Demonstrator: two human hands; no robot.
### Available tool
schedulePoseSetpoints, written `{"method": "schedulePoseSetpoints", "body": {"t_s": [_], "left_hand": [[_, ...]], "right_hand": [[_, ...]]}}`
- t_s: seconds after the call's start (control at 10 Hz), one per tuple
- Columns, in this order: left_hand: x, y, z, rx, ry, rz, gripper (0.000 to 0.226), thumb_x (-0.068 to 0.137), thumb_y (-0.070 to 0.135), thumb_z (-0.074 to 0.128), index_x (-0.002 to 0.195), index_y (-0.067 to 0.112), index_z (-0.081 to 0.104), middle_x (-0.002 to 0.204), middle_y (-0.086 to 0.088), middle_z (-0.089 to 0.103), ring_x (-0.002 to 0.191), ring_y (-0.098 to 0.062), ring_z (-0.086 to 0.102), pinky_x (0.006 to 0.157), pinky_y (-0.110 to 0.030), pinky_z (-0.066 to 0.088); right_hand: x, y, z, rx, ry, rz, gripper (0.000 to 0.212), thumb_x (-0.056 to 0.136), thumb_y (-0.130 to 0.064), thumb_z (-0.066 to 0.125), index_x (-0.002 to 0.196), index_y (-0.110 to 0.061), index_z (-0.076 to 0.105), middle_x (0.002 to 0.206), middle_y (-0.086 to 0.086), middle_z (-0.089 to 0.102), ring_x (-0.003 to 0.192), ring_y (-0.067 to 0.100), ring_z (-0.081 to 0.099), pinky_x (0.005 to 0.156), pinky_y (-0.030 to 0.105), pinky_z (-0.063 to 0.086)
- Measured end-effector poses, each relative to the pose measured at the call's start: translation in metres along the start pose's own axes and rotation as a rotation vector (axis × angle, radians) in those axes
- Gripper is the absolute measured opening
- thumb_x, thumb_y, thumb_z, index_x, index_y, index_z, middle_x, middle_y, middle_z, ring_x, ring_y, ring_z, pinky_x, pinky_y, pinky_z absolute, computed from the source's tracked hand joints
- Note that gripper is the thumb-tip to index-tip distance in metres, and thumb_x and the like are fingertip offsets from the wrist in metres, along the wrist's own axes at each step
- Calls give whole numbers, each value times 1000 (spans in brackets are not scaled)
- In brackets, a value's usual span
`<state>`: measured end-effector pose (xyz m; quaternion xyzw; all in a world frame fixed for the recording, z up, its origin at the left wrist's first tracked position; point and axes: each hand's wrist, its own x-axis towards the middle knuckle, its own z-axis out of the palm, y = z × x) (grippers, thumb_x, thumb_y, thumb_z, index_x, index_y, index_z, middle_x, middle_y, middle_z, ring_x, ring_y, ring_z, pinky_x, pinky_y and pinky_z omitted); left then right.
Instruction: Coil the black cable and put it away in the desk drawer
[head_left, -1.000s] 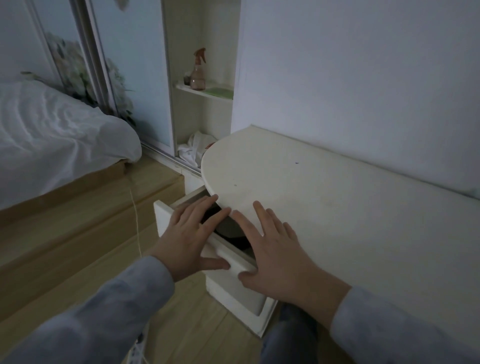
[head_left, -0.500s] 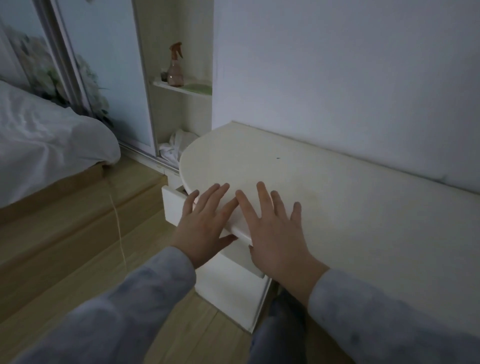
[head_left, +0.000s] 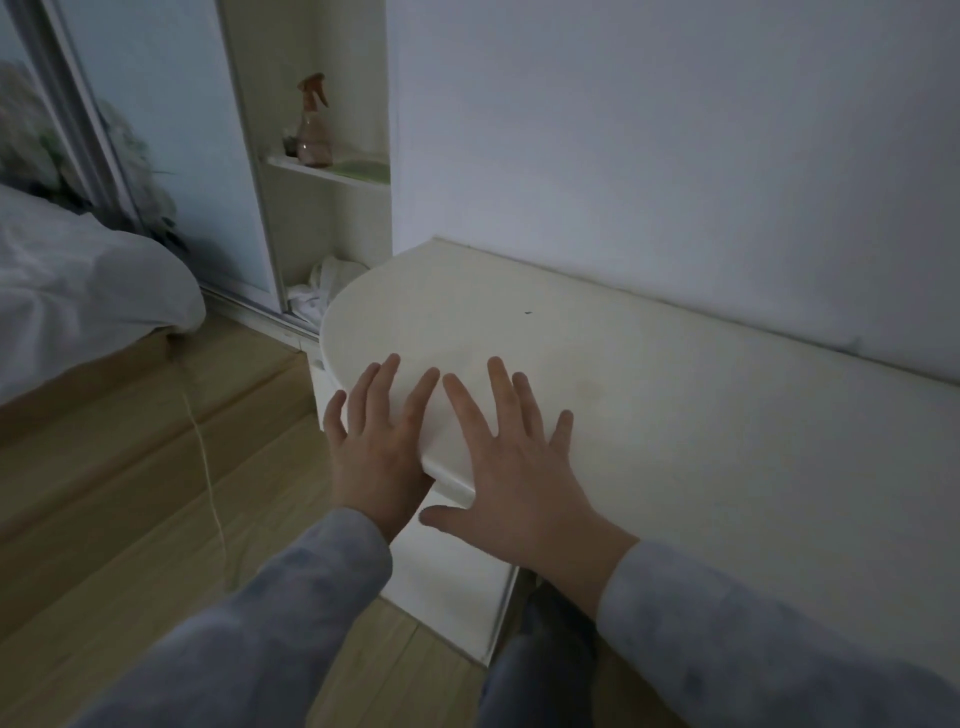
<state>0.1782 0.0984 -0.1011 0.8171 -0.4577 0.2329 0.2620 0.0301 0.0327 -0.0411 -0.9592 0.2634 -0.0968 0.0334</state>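
The white desk drawer (head_left: 318, 384) sits pushed in under the rounded cream desktop (head_left: 649, 395); only a strip of its front shows at the left. My left hand (head_left: 376, 441) lies flat with fingers spread over the drawer front and the desktop's edge. My right hand (head_left: 511, 467) rests flat on the desktop edge, fingers apart, thumb hanging below the edge. Neither hand holds anything. The black cable is not visible.
A bed with a white cover (head_left: 78, 291) stands at the left on a low wooden step. A thin pale cord (head_left: 205, 457) runs down across the wooden floor. A shelf niche holds a spray bottle (head_left: 313, 130). A white cabinet panel (head_left: 457, 587) stands below the desktop.
The drawer was open with a dark interior showing; both hands pushed it in and it now sits closed under the desktop. My view has shifted closer and to the right.
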Motion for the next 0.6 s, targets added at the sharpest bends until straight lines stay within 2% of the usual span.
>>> {"method": "schedulePoseSetpoints", "body": {"t_s": [0.1, 0.4, 0.5, 0.6], "left_hand": [[0, -1, 4, -8, 17, -6, 84, 75, 49, 78, 147, 24, 44, 154, -21, 42, 142, -41, 38, 111, -64, 23], [-1, -13, -22, 32, -119, 123, 115, 58, 62, 80, 154, 25, 29, 158, -22, 34, 144, -41, 34, 110, -65, 23], [1, -19, -36, 33, -87, 241, 119, 55, 56, 88, 153, 26, 27, 157, -22, 34, 142, -41, 34, 107, -66, 26], [3, -15, -53, 24, -146, 337, 114, 61, 41, 87, 155, 27, 25, 158, -20, 31, 142, -39, 33, 108, -64, 29]], "right_hand": [[-3, 1, -2, 52, 44, -9, 122, 73, -89, 54, 155, -41, -23, 167, 2, -30, 155, 33, -22, 118, 73, 3], [-21, 10, -12, 60, 91, 25, 113, 74, -94, 40, 156, -41, -18, 169, 3, -25, 157, 31, -17, 120, 71, 3], [-26, 25, -25, 17, 92, 44, 106, 79, -93, 30, 156, -40, -18, 170, 5, -24, 157, 33, -15, 120, 71, 4], [-33, 43, -39, 10, 130, 89, 101, 82, -91, 24, 158, -38, -13, 171, 8, -18, 158, 34, -11, 119, 72, 8]]}}
